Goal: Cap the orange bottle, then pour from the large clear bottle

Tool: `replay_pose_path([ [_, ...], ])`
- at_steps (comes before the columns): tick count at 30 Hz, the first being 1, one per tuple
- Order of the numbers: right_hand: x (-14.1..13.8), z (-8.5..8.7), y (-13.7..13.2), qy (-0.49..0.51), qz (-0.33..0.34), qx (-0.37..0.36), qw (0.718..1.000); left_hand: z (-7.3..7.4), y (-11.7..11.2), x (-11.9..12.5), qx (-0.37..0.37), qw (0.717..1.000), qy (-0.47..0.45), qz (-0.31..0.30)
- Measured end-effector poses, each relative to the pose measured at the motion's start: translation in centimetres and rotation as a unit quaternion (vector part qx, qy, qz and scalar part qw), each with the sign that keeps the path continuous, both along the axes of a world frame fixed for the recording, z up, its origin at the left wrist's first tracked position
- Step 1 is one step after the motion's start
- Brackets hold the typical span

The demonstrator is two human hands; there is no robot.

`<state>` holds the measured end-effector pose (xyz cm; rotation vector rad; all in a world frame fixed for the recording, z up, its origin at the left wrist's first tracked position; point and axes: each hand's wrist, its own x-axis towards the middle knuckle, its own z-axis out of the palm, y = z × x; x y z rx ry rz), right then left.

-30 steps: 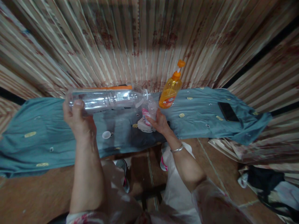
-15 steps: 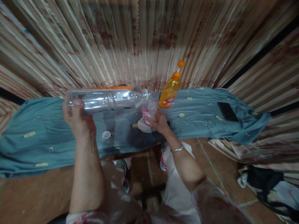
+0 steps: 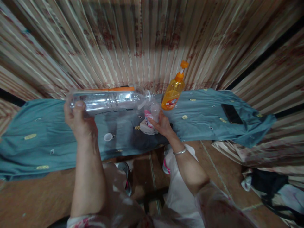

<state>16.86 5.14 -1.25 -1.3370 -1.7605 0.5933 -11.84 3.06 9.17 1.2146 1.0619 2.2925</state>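
My left hand [image 3: 79, 122] grips the base end of a large clear plastic bottle [image 3: 106, 99] with an orange label strip, held on its side with its neck pointing right. The neck meets the mouth of a small clear bottle [image 3: 153, 112] with a pink label, which my right hand [image 3: 162, 125] holds upright on the blue-grey cloth [image 3: 201, 118]. A small white cap [image 3: 108, 137] lies on the cloth between my hands. A white crumpled thing sits by the small bottle's foot.
An orange soap bottle [image 3: 173, 91] with a pump top stands just right of the small bottle. A black phone [image 3: 232, 114] lies on the cloth at far right. A striped curtain [image 3: 147, 41] hangs behind. Brown tiled floor and my knees are below.
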Motion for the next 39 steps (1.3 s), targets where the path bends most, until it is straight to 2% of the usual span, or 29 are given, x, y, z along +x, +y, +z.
replay_pose_path([
  [6,0.04,0.01,-0.07,0.006,-0.004,-0.004,1.000,-0.37,0.13,-0.41,-0.016,0.999,0.028,0.003],
  [17,-0.03,0.59,-0.24,-0.005,0.000,-0.026,1.000,0.10,-0.09,0.22,0.004,1.000,-0.017,-0.015],
  [23,-0.10,0.40,-0.18,-0.011,-0.001,-0.009,1.000,-0.23,0.10,-0.25,-0.013,1.000,0.028,0.001],
  [27,-0.13,0.30,-0.14,0.008,0.002,-0.002,1.000,-0.29,0.13,-0.28,-0.013,1.000,0.026,0.009],
  [39,-0.04,0.39,-0.19,0.000,0.001,-0.008,1.000,0.30,-0.22,0.45,-0.008,1.000,0.004,0.011],
])
